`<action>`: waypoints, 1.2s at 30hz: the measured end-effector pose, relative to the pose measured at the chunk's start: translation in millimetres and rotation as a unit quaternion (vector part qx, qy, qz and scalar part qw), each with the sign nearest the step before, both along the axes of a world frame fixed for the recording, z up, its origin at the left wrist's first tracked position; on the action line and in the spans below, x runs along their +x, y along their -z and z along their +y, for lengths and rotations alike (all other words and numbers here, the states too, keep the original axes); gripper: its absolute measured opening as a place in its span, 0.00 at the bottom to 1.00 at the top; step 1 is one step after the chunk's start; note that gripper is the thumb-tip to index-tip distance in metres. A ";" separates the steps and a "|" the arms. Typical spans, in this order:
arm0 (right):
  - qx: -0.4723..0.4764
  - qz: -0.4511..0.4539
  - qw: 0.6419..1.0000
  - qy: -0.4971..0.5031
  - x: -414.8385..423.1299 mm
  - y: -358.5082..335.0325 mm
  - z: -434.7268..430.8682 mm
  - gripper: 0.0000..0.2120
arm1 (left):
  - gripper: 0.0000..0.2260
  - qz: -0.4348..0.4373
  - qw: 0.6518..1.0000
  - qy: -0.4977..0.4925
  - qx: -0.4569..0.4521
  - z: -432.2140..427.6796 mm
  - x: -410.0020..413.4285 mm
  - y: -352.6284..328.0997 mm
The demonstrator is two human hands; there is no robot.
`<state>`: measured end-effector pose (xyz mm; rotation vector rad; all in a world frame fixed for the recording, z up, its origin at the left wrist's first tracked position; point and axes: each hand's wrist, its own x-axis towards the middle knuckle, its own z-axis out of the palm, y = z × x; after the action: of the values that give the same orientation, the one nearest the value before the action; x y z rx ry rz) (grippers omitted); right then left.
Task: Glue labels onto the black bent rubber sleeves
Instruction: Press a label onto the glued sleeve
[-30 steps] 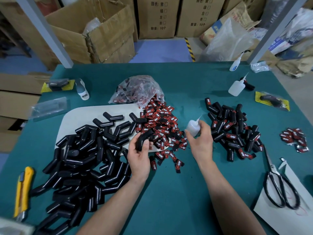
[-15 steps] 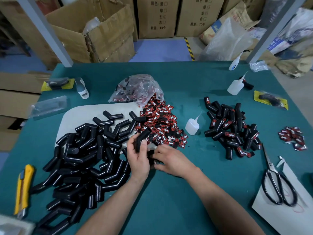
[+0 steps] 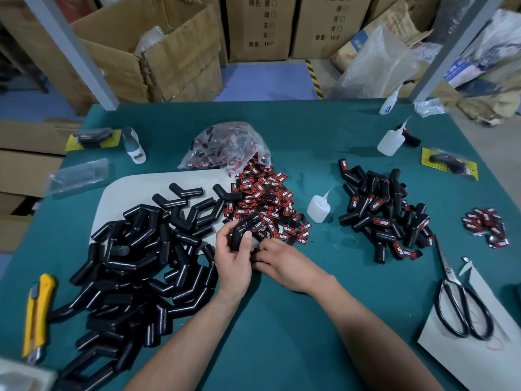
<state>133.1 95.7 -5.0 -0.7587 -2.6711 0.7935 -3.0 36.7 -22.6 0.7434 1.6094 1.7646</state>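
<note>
1. The black bent rubber sleeve (image 3: 243,230) is in the left hand (image 3: 234,258), raised just above the table. The thumb lies across the lower leg of the sleeve and the fingers wrap round behind it. Its upper end reaches over the near edge of the label heap.
2. The right hand (image 3: 284,263) lies just beside the left, knuckles up, with its fingers curled in toward the left palm. The fingertips are hidden there, so it cannot be told whether they pinch anything.
3. Just beyond both hands spreads a heap of red-and-black labels (image 3: 265,204) printed "TAPER". It spills from a clear plastic bag (image 3: 225,148) farther out.
4. Left of the left hand is a large pile of unlabelled sleeves (image 3: 135,263), partly lying on a white board (image 3: 158,190).
5. Forward and right of the right hand a small glue bottle (image 3: 318,210) stands upright on the green table (image 3: 282,320), its nozzle pointing up. Past it to the right is a pile of labelled sleeves (image 3: 386,213).
6. Well right of the right hand, black-handled scissors (image 3: 456,300) lie partly on a white sheet (image 3: 479,351). A small cluster of labels (image 3: 485,224) sits beyond them.
7. Far left of the left hand lies a yellow utility knife (image 3: 36,314).
</note>
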 end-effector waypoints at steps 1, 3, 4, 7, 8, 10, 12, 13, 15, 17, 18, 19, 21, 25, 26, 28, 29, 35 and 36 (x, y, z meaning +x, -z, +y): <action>0.001 -0.003 1.000 -0.006 0.5 1.2 1.0 0.09 | 0.13 0.004 1.000 0.001 -0.003 0.3 0.0 -0.6; -0.016 0.003 1.000 -0.004 0.6 1.9 2.5 0.07 | 0.13 0.014 1.000 0.003 -0.001 0.5 0.0 -1.7; -0.030 0.011 0.999 -0.002 0.7 1.6 3.0 0.06 | 0.12 0.017 1.000 0.004 0.004 0.6 0.0 -2.0; -0.081 0.066 0.994 0.016 2.2 1.6 4.3 0.02 | 0.13 0.022 1.000 0.012 0.012 1.4 -0.2 -0.6; -0.105 0.098 0.988 0.055 3.1 2.5 5.0 0.01 | 0.14 0.019 1.000 0.013 0.010 2.0 -0.1 0.6; -0.140 0.158 0.964 0.161 4.7 4.7 7.5 0.04 | 0.14 0.004 1.000 0.015 0.005 3.1 0.0 2.5; -0.132 0.182 0.949 0.221 5.2 7.1 10.5 0.06 | 0.14 -0.011 1.000 0.017 0.006 3.6 0.2 4.0; -0.118 0.184 0.948 0.231 4.8 8.4 11.6 0.06 | 0.14 -0.015 1.000 0.019 0.008 3.5 0.3 4.8; -0.107 0.184 0.946 0.244 4.4 9.5 12.7 0.05 | 0.15 -0.029 0.999 0.023 0.008 3.4 0.5 5.6; -0.104 0.189 0.942 0.256 4.3 10.7 12.6 0.06 | 0.14 -0.041 0.999 0.025 0.016 4.2 0.2 6.1; -0.099 0.190 0.942 0.260 4.3 10.7 12.0 0.07 | 0.14 -0.046 0.998 0.026 0.023 4.7 0.1 6.0; -0.092 0.193 0.941 0.261 4.3 10.6 11.5 0.09 | 0.13 -0.048 0.998 0.027 0.028 5.3 0.3 5.5; -0.072 0.208 0.942 0.254 5.3 10.6 12.5 0.10 | 0.13 -0.047 0.998 0.032 0.030 5.9 0.7 5.0; -0.039 0.223 0.943 0.245 6.6 12.2 14.7 0.10 | 0.13 -0.033 0.998 0.043 0.021 5.9 -0.5 9.1; -0.037 0.223 0.943 0.246 6.4 13.3 14.7 0.10 | 0.14 -0.028 0.998 0.045 0.019 5.5 -0.9 9.9; -0.039 0.214 0.944 0.247 5.3 15.3 14.4 0.08 | 0.14 -0.022 0.999 0.045 0.017 4.8 -0.9 9.3; -0.043 0.203 0.946 0.249 4.3 15.8 14.0 0.07 | 0.14 -0.020 0.999 0.043 0.017 4.7 -1.0 8.8; 0.063 0.084 0.979 0.176 5.9 17.0 14.1 0.06 | 0.15 0.002 1.000 0.026 0.009 5.5 -2.1 8.6; 0.076 0.071 0.981 0.161 6.4 16.4 13.8 0.08 | 0.15 0.008 1.000 0.027 0.008 5.2 -2.2 7.8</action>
<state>139.5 109.6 -21.4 -1.0179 -2.3656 0.5334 -5.2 41.9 -30.5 0.8029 1.5734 1.7397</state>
